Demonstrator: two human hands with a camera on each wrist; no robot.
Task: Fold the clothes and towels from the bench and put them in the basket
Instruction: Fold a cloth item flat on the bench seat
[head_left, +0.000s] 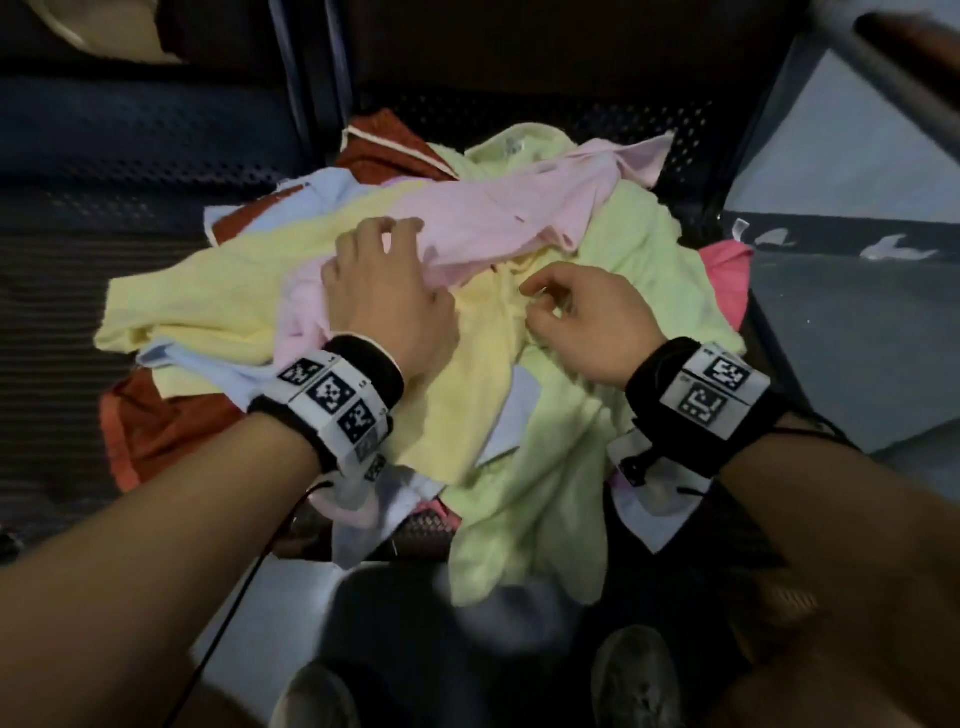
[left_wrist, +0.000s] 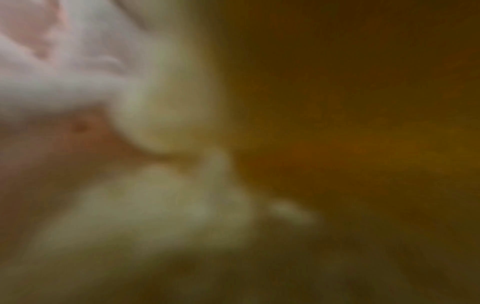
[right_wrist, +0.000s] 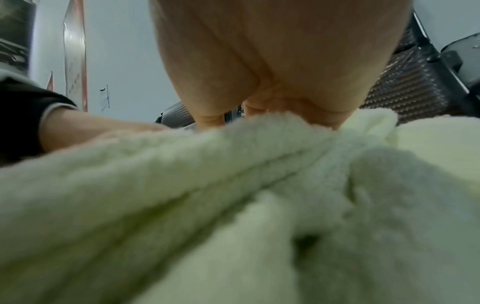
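Observation:
A loose pile of laundry lies on the dark perforated bench. A pink cloth lies across the top, over a yellow towel and a pale green towel. My left hand lies on the pile with its fingers curled into the pink cloth. To its right, my right hand pinches a fold of the yellow towel. In the right wrist view the fingertips dig into the towel's fold. The left wrist view is blurred, showing only pink cloth and yellow cloth.
A rust-red garment and a light blue cloth lie under the pile. A coral piece pokes out at the right. A bench divider rises behind. Grey floor and my shoes are below. No basket shows.

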